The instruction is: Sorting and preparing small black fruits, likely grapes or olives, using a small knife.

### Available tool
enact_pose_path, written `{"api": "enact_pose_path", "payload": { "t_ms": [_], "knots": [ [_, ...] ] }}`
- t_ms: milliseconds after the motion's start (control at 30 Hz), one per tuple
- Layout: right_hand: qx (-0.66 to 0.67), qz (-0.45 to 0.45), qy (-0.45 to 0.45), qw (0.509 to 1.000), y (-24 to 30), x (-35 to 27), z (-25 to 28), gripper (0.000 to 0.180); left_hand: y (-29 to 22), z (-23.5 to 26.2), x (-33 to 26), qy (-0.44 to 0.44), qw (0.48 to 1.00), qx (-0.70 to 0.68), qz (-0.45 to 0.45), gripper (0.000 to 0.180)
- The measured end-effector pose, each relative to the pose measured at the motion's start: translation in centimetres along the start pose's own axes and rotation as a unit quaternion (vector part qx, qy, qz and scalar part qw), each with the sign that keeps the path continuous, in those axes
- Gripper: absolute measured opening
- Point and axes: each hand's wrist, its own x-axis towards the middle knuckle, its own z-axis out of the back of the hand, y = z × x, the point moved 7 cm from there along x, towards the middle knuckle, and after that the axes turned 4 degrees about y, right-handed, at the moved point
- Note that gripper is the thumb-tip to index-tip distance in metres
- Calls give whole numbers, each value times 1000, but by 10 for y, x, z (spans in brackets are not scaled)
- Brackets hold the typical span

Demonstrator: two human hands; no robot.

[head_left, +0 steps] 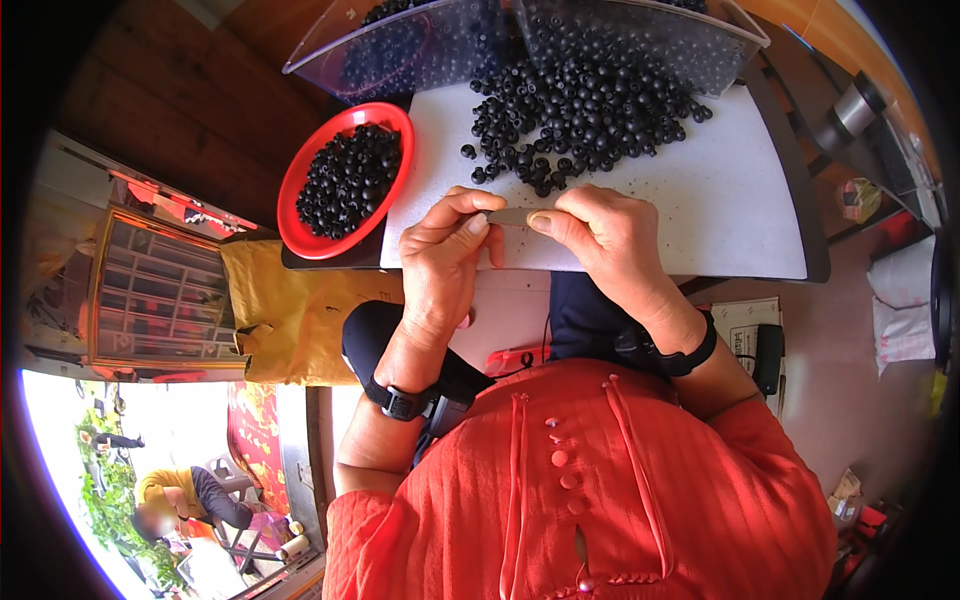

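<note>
Over the near edge of the white board (720, 215), my two hands meet at chest height. My right hand (612, 235) grips a small flat greyish blade (512, 216), its thumb pressed along the near end. At the blade's other end, the thumb and forefinger of my left hand (440, 258) are pinched together; what they hold, if anything, is hidden. Just beyond both hands lies a loose heap of small round black beads (600, 110), some showing holes. To the left, a red oval bowl (290, 215) contains more of these black beads (350, 180).
Two clear plastic bins (420, 50) holding black beads stand at the board's far side. A yellow-brown sheet (310, 320) hangs left of my knees. Papers and a black case (768, 358) lie at right. At lower left, a person in yellow (170, 490) sits outside the doorway.
</note>
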Motion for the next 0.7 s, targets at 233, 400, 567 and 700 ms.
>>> {"api": "enact_pose_path", "payload": {
  "t_ms": [233,400,567,700],
  "knots": [
    [115,-38,-67,990,0,-4,8,19,-25,4,-8,-33,998,46,-39,23],
    [35,7,-59,998,3,-5,11,24,-111,59,-4,-160,926,322,-112,25],
    [37,26,-61,997,8,-4,10,24,-136,125,24,-163,855,474,-131,26],
    [22,28,-50,998,7,-6,12,20,-113,70,38,-71,735,638,-217,20]
  ]
}}
